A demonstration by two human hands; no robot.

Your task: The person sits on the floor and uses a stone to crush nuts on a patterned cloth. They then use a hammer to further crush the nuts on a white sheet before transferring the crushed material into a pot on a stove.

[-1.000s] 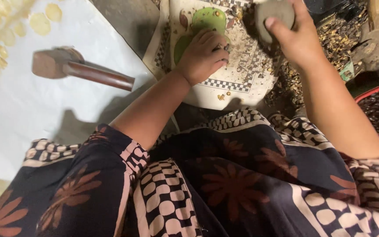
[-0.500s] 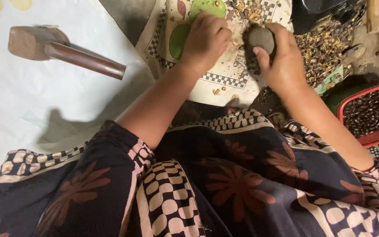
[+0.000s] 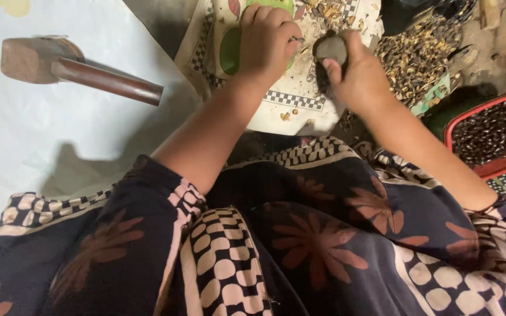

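Observation:
My right hand (image 3: 361,73) grips a grey rounded stone (image 3: 330,48) and holds it down on a patterned cloth (image 3: 300,108) strewn with broken shell bits. My left hand (image 3: 267,41) rests beside the stone on the same cloth, fingers curled, its fingertips pinching something small that I cannot make out. The two hands almost touch. Both forearms reach out over my dark flower-patterned lap.
A wooden mallet (image 3: 77,70) lies on a white sheet (image 3: 42,146) at the left. A heap of dark husks (image 3: 423,47) sits behind the right hand. A red basket (image 3: 490,169) of dark seeds stands at the right edge.
My right hand has brought the stone down from the upper right to the cloth, close to my left hand. The left hand stayed in place; the view shifted slightly.

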